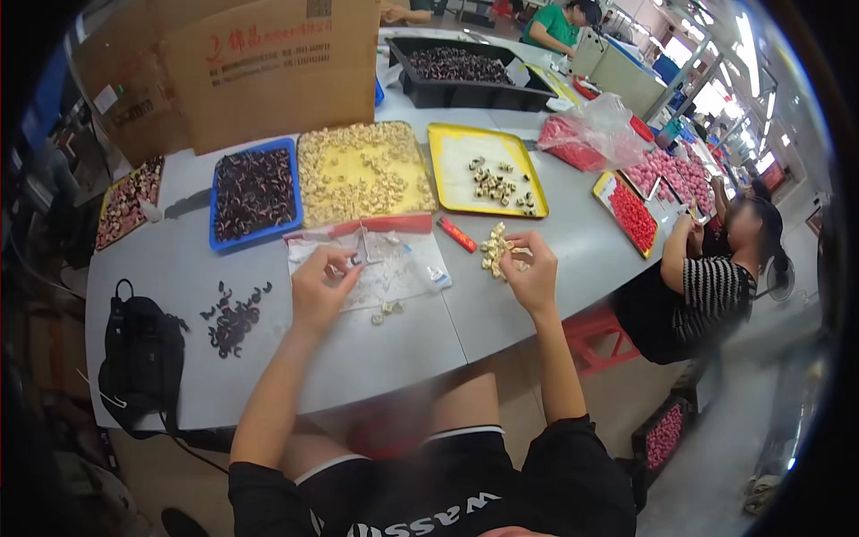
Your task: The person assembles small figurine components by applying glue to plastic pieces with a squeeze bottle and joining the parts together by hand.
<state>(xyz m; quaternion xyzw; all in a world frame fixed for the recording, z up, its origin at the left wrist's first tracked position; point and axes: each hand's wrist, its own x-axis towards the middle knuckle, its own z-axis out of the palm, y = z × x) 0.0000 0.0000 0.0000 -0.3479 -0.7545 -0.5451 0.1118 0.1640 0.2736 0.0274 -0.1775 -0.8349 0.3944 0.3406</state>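
Observation:
My left hand (320, 288) is closed in a pinch on a small dark curved piece (356, 259), above a white paper-covered work sheet (403, 273). My right hand (533, 272) is closed, fingertips at the edge of a small pile of cream-gold pieces (492, 246); what lies between them is hidden. Left of my left hand, loose dark curved pieces (234, 327) form a heap on the grey table (394, 345). A few pale pieces (385, 312) lie just in front of the sheet. Between sheet and pile rests a red stick-shaped object (457, 234).
Behind the sheet stand a blue tray (215, 206) of dark pieces, a yellow tray (420, 148) of cream pieces and another yellow tray (434, 161) with finished-looking two-tone pieces. A cardboard box (268, 85) rises behind. A black bag (143, 358) sits left; a co-worker (720, 277) sits right.

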